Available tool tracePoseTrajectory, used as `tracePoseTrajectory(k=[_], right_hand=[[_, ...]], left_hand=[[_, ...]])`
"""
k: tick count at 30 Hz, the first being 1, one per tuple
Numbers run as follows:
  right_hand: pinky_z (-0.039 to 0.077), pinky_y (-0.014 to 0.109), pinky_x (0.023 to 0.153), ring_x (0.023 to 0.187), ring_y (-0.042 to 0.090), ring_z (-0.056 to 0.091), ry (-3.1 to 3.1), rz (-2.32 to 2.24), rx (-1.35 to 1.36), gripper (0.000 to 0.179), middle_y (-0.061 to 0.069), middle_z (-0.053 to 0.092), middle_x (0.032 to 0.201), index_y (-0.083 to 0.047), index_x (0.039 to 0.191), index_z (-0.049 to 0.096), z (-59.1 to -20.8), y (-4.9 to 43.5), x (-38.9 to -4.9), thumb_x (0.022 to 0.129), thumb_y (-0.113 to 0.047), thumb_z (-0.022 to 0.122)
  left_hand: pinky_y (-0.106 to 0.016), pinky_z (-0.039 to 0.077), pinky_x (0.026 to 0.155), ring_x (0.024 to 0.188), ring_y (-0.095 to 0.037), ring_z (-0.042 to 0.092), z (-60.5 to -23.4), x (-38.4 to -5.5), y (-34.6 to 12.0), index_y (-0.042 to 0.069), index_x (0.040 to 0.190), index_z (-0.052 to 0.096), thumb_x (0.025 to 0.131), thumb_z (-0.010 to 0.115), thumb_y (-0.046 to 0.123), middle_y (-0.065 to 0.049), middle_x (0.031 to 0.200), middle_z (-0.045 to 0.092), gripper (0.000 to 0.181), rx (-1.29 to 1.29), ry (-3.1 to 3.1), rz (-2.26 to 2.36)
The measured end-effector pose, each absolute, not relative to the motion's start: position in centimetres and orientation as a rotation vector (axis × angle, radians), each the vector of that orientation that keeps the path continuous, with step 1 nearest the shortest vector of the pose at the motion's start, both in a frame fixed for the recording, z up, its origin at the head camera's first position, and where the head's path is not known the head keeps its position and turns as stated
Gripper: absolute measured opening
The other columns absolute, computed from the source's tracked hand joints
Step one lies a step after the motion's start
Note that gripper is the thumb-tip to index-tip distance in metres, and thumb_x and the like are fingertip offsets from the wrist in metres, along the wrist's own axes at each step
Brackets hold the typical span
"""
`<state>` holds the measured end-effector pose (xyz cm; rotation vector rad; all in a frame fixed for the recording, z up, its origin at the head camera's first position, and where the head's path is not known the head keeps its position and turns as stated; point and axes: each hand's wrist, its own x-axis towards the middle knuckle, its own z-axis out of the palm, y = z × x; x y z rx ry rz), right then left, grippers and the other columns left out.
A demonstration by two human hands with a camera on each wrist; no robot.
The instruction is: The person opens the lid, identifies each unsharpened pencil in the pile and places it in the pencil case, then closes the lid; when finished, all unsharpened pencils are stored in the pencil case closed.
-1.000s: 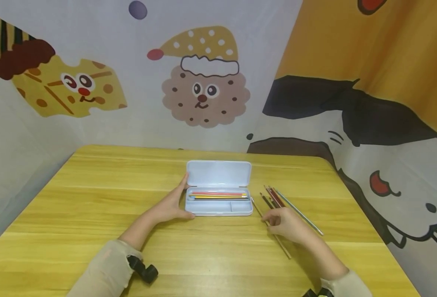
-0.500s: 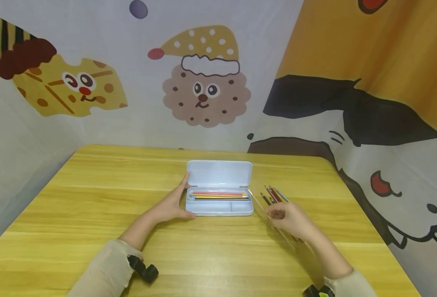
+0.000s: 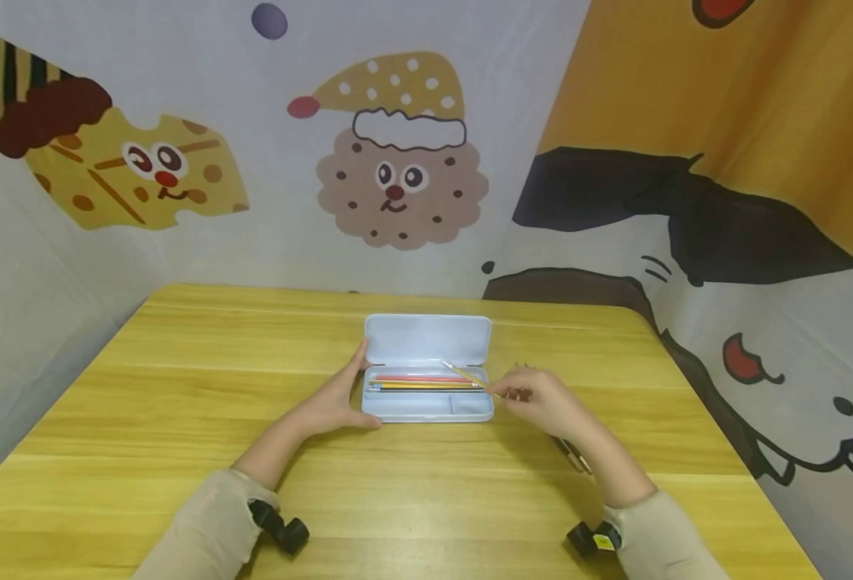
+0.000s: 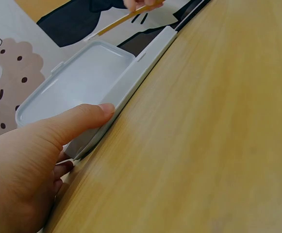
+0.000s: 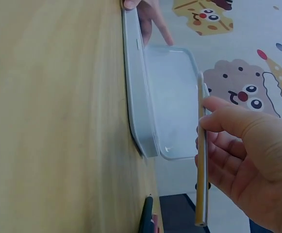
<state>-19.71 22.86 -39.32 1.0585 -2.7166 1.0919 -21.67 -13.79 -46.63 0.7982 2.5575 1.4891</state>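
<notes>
A pale grey-white pencil case lies with its lid raised. Several pencils, red, yellow and dark, lie in its rear compartment; the front compartments show bare. My left hand grips the case's left end, thumb on the front wall and fingers behind. Between thumb and fingers, my right hand pinches a gold-coloured pencil with a white end. That pencil slants over the right part of the case, above the other pencils.
More pencils lie on the wooden table to the right of the case, mostly hidden under my right hand and forearm. Beyond the table's far edge hangs a printed cartoon curtain.
My right hand has lifted the gold-coloured pencil off the table and carried it left, so its white end is now over the case. The left hand and case stay put.
</notes>
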Motion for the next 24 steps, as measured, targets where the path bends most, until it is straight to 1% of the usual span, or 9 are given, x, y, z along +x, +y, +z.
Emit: tracePoseTrajectory(k=[2,5,9,13,15,18,21,24], right_hand=[[0.049,0.026,0.061,0.075,0.011,0.055,-2.710,1.099,1.094,0.024,0.005,0.068,0.089,-0.004,0.103,0.074,-39.3,22.4,-20.2,0.083,0.007,0.066],[0.050,0.027,0.062,0.075,0.011,0.056,-2.718,1.099,1.128,0.025,0.008,0.069,0.093,-0.005,0.105,0.074,-39.0,21.7,-20.9,0.084,0.006,0.065],[0.051,0.029,0.065,0.077,0.013,0.058,-2.734,1.099,1.167,0.027,0.009,0.069,0.092,-0.005,0.107,0.073,-38.6,20.5,-21.7,0.084,0.006,0.065],[0.051,0.029,0.069,0.080,0.012,0.058,-2.746,1.064,1.203,0.025,0.006,0.069,0.091,-0.006,0.107,0.074,-38.6,19.3,-22.7,0.086,0.004,0.066],[0.051,0.028,0.070,0.081,0.011,0.057,-2.751,1.065,1.223,0.024,0.004,0.069,0.093,-0.007,0.106,0.074,-38.7,18.7,-23.2,0.086,0.003,0.066],[0.051,0.028,0.070,0.081,0.011,0.057,-2.751,1.076,1.255,0.024,0.002,0.069,0.096,-0.007,0.106,0.074,-38.9,17.9,-23.7,0.085,0.004,0.066],[0.051,0.029,0.070,0.080,0.012,0.057,-2.758,1.104,1.279,0.024,0.004,0.069,0.096,-0.005,0.105,0.074,-39.2,17.2,-24.2,0.085,0.005,0.066],[0.051,0.029,0.070,0.081,0.013,0.057,-2.770,1.122,1.288,0.024,0.004,0.068,0.094,-0.006,0.104,0.074,-39.7,16.6,-24.7,0.085,0.006,0.065]], left_hand=[[-0.049,0.008,0.113,0.139,-0.032,0.022,-46.4,-21.5,-13.7,0.020,0.153,-0.012,0.063,0.091,0.021,-0.016,0.142,0.037,0.137,0.802,2.560,1.495],[-0.051,0.007,0.113,0.138,-0.036,0.021,-45.4,-20.9,-13.4,0.012,0.153,-0.011,0.064,0.090,0.013,-0.022,0.141,0.036,0.134,0.813,2.549,1.510],[-0.052,0.007,0.112,0.137,-0.039,0.022,-43.7,-19.9,-13.2,0.003,0.152,-0.009,0.066,0.088,0.007,-0.026,0.140,0.036,0.130,0.818,2.530,1.516],[-0.053,0.008,0.112,0.137,-0.040,0.022,-43.1,-19.6,-13.2,0.000,0.151,-0.009,0.066,0.087,0.005,-0.027,0.139,0.036,0.128,0.822,2.523,1.515],[-0.053,0.008,0.112,0.137,-0.040,0.021,-43.1,-19.7,-13.2,0.001,0.151,-0.009,0.066,0.087,0.005,-0.027,0.139,0.036,0.128,0.823,2.516,1.524],[-0.052,0.008,0.112,0.138,-0.038,0.021,-43.7,-20.0,-13.3,0.005,0.152,-0.010,0.066,0.088,0.007,-0.025,0.140,0.036,0.130,0.818,2.516,1.532],[-0.049,0.009,0.113,0.138,-0.033,0.022,-45.1,-20.8,-13.5,0.013,0.153,-0.011,0.065,0.090,0.015,-0.019,0.140,0.038,0.134,0.812,2.550,1.503],[-0.048,0.010,0.113,0.138,-0.029,0.023,-46.3,-21.5,-13.8,0.018,0.153,-0.012,0.063,0.091,0.024,-0.013,0.141,0.038,0.136,0.806,2.568,1.479]])
